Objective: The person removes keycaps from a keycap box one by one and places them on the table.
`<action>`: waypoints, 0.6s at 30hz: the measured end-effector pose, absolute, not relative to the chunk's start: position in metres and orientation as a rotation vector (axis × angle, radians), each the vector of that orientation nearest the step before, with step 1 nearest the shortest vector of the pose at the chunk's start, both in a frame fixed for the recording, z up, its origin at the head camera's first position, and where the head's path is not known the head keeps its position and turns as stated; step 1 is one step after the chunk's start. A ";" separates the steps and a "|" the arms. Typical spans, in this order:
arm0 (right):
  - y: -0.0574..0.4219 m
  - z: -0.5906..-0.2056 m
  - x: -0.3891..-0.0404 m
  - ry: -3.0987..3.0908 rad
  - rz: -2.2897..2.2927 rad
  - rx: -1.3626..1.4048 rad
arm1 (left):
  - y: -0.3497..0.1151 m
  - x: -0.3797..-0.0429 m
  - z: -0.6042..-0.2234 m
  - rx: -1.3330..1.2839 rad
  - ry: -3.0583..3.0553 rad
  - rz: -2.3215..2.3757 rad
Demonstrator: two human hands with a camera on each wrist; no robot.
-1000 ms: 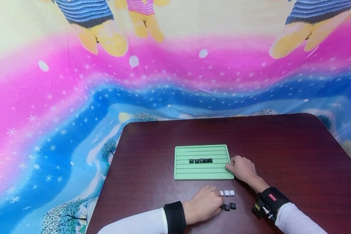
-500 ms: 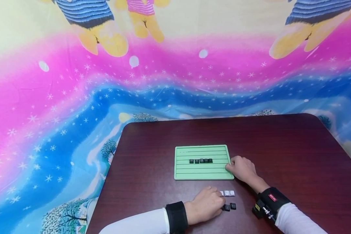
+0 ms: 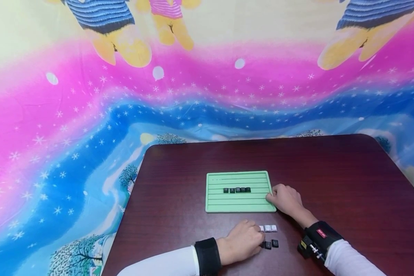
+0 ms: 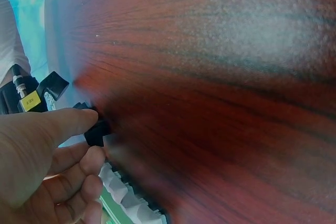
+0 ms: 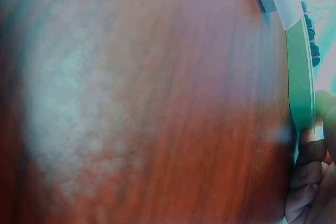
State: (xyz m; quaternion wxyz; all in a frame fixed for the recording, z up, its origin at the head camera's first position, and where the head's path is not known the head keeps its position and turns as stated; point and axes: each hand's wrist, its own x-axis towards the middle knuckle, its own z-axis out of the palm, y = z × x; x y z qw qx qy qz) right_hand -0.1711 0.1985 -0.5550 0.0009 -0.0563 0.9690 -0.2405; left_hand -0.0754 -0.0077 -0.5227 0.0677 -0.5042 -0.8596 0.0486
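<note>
- Pinching a black keycap point(image 4: 96, 133) between thumb and forefinger, my left hand point(image 3: 243, 241) is low over the table point(image 3: 348, 180), my other fingers curled beside it.
- Just to the right of that hand, two black keycaps point(image 3: 268, 245) lie on the table, near each other.
- Beyond them is a short row of white keycaps point(image 3: 268, 228), its left end partly hidden by my fingers.
- My right hand point(image 3: 286, 198) grips the right edge of the green board point(image 3: 239, 206), thumb on top.
- The board lies flat on the table, past the white keycaps, grooved lines running across it.
- Five dark keycaps point(image 3: 238, 189) form a row near its middle, the left two set slightly apart.
- I wear black bands point(image 3: 207, 256) at both wrists, over white sleeves point(image 3: 162, 262).
</note>
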 end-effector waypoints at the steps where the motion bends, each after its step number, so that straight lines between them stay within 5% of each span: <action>1: 0.198 -0.555 -0.171 3.040 -0.756 -0.179 | -0.008 -0.075 -0.522 -1.516 -2.591 0.147; 18: 0.199 -0.557 -0.172 3.039 -0.754 -0.188 | -0.009 -0.088 -0.508 -1.420 -2.605 0.017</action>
